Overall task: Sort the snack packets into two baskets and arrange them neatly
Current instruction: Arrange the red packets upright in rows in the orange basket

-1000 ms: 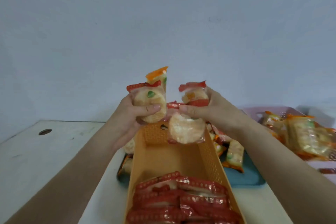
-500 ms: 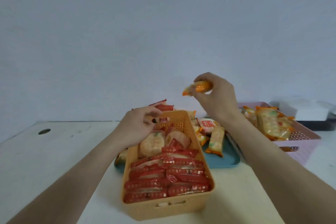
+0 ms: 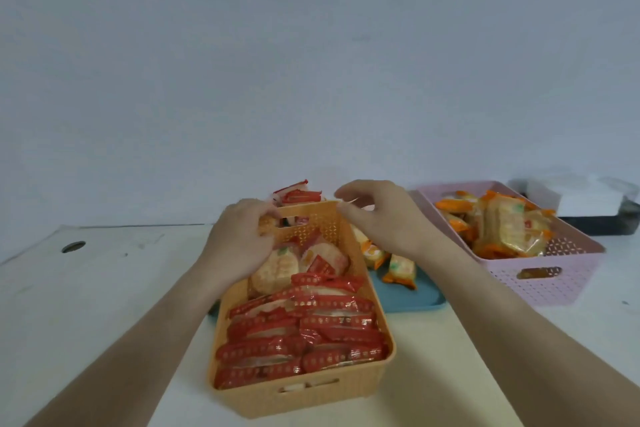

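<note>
An orange basket (image 3: 301, 395) stands in front of me, its near half packed with rows of red snack packets (image 3: 301, 333); two round cracker packets (image 3: 277, 267) lie loose behind them. My left hand (image 3: 239, 239) rests at the basket's far left corner, fingers closed on a cracker packet (image 3: 266, 226). My right hand (image 3: 377, 215) hovers over the far right corner with curled, parted fingers and nothing in it. A pink basket (image 3: 554, 284) at the right holds orange-edged packets (image 3: 502, 229).
A blue tray (image 3: 415, 298) lies between and behind the baskets with a few orange-edged packets (image 3: 398, 267) on it. More red packets (image 3: 296, 194) stick up behind the orange basket. A black and white box (image 3: 588, 211) sits at the far right. The white table has a cable hole (image 3: 73, 247).
The round packets held up earlier now lie in the orange basket. My right hand has come down to the basket's far rim, and the orange packet it held is gone from it.
</note>
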Action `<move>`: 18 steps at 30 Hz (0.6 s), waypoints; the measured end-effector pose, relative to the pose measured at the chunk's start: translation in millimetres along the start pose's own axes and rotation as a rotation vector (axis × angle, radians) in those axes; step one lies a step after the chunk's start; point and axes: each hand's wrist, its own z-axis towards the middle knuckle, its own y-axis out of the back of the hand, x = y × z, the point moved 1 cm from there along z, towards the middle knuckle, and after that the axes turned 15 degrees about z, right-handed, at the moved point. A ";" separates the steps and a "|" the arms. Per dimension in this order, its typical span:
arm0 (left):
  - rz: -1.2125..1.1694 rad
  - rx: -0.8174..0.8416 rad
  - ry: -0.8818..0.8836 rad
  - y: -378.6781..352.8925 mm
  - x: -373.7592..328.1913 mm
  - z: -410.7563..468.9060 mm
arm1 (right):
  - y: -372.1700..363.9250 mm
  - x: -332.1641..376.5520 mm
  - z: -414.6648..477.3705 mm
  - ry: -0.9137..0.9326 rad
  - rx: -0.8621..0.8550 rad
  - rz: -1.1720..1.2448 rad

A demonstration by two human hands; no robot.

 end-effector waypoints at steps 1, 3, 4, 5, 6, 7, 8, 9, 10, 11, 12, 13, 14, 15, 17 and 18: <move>-0.009 0.021 -0.075 2.8 -4.1 -5.7 | -5.2 7.1 -2.5 0.045 0.044 -0.018; 0.047 0.143 -0.283 7.3 -13.8 -16.2 | -10.6 20.8 -10.7 0.084 0.224 -0.067; 0.081 0.236 -0.341 10.5 -12.5 -23.5 | -17.7 28.0 -13.5 0.084 0.375 -0.117; 0.119 0.325 -0.386 13.6 -11.8 -28.5 | -22.2 34.4 -16.6 0.062 0.520 -0.189; 0.156 0.391 -0.414 16.4 -11.7 -30.6 | -24.6 36.7 -18.6 0.022 0.630 -0.265; 0.179 0.442 -0.424 18.2 -6.0 -33.2 | -29.4 39.2 -19.2 -0.021 0.712 -0.332; 0.182 0.467 -0.437 19.8 -3.7 -34.7 | -30.7 40.9 -19.9 -0.069 0.763 -0.383; 0.179 0.475 -0.450 19.6 -0.3 -35.8 | -32.2 41.4 -20.2 -0.114 0.800 -0.422; 0.170 0.474 -0.460 21.1 0.0 -38.1 | -32.7 42.0 -21.6 -0.137 0.827 -0.445; 0.184 0.473 -0.475 21.1 1.2 -40.6 | -34.4 42.4 -22.3 -0.140 0.843 -0.462; 0.222 0.475 -0.498 20.0 0.0 -43.2 | -35.2 42.5 -23.4 -0.124 0.851 -0.479; 0.279 0.477 -0.523 17.6 -2.0 -45.8 | -36.1 42.4 -24.0 -0.095 0.854 -0.505; 0.332 0.472 -0.544 15.7 -3.6 -49.0 | -37.8 42.2 -24.6 -0.069 0.855 -0.531; 0.359 0.464 -0.555 14.9 -4.5 -50.8 | -38.4 41.9 -24.2 -0.053 0.853 -0.551; 0.352 0.452 -0.559 16.5 -4.2 -52.4 | -38.6 39.3 -21.9 -0.059 0.847 -0.564; 0.351 0.451 -0.564 18.0 -4.0 -52.2 | -37.5 37.3 -20.1 -0.076 0.845 -0.556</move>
